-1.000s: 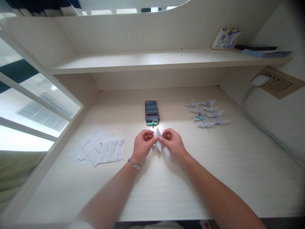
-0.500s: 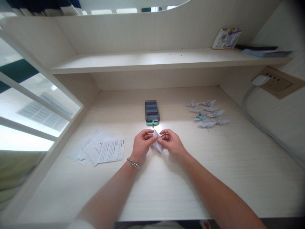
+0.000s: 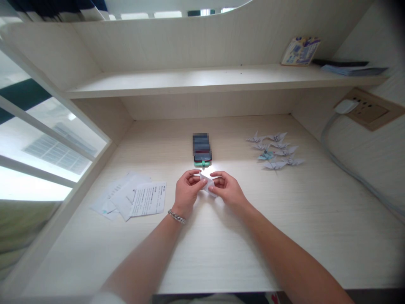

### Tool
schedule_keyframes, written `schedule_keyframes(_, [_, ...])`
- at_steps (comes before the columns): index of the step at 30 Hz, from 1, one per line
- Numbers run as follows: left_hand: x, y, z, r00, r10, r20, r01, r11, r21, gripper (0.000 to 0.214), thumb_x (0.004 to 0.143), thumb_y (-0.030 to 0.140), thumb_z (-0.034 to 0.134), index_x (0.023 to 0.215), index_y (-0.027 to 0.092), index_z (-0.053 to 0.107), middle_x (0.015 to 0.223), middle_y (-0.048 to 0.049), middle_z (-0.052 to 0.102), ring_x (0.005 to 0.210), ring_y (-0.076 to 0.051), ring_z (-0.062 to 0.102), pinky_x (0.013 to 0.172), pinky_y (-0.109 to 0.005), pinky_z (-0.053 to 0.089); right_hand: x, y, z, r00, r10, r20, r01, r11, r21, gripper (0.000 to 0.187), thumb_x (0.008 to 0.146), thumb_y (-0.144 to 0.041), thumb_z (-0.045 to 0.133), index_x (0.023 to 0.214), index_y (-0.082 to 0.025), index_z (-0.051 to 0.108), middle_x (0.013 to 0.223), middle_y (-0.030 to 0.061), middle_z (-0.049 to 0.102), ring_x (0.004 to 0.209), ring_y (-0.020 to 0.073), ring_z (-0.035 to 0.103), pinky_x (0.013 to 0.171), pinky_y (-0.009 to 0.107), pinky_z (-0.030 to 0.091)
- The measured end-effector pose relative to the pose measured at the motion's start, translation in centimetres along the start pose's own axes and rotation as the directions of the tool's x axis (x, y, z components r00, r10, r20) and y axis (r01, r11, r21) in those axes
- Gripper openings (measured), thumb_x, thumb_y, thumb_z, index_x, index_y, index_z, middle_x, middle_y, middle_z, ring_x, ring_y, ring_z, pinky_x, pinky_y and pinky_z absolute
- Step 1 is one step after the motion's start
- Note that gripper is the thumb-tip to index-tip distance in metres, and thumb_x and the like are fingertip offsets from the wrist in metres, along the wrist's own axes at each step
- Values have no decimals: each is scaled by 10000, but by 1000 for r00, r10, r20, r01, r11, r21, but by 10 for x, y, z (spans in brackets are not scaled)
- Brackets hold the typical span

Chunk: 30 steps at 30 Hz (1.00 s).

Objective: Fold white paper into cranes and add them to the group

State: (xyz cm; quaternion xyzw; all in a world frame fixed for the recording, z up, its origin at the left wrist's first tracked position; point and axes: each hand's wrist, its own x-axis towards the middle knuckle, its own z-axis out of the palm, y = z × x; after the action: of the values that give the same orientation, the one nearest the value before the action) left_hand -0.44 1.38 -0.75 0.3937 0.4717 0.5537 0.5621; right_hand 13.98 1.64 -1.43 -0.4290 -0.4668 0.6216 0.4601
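A small folded piece of white paper [image 3: 208,184] is held between my two hands, above the middle of the desk. My left hand [image 3: 188,188] pinches its left side between thumb and fingers; a silver chain bracelet [image 3: 176,216] circles that wrist. On the opposite side, my right hand [image 3: 228,188] grips the paper's right edge in the same way. Parts of the paper are covered by my thumbs. Just beyond my fingertips lies a phone [image 3: 201,147] on a green stand or holder [image 3: 203,164], its screen blurred out.
Several folded paper cranes [image 3: 281,152] stand grouped at the back right, one of them bluish. Loose printed sheets [image 3: 148,199] overlap on the left. A grey cable [image 3: 343,169] hangs from the wall socket [image 3: 370,109]. A shelf [image 3: 177,82] spans the back, holding a small box [image 3: 300,51].
The folded paper has turned in my fingers, its top tip swinging left and its lower point rising. My left hand has shifted slightly left; both hands keep hold of it.
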Motion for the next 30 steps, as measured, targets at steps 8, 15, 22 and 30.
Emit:
schedule_keyframes(8, [2, 2, -5, 997, -28, 71, 20, 994, 107, 288, 609, 282, 712, 841, 126, 642, 782, -52, 633, 633, -116, 582, 589, -245, 488, 0, -2, -6, 999, -23, -23, 22, 999, -46, 327, 637, -240, 684, 938, -178, 571, 784, 43, 670, 707, 167, 617, 642, 285, 458])
schedule_keyframes(15, [3, 5, -7, 991, -62, 119, 40, 983, 181, 308, 619, 303, 705, 864, 124, 653, 787, -71, 647, 652, -136, 587, 585, -261, 506, 1, -2, -9, 997, 0, -75, -4, 998, -59, 268, 618, -289, 701, 836, -162, 610, 659, 20, 637, 605, 144, 590, 576, 277, 474])
schedule_keyframes(22, [2, 5, -7, 985, -68, 157, 19, 956, 292, 283, 654, 346, 669, 808, 108, 660, 754, -80, 655, 672, -148, 588, 589, -261, 504, 4, 2, -10, 996, 10, -90, -16, 998, -60, 298, 609, -354, 700, 808, -148, 616, 650, 30, 635, 581, 140, 590, 559, 267, 481])
schedule_keyframes(30, [4, 2, -10, 994, -20, 109, -11, 962, 274, 290, 657, 346, 667, 827, 111, 659, 768, -78, 656, 671, -141, 585, 604, -254, 502, 6, 1, -12, 996, 67, -65, -64, 996, 55, 243, 645, -334, 684, 802, -159, 625, 623, 15, 634, 583, 135, 613, 587, 262, 499])
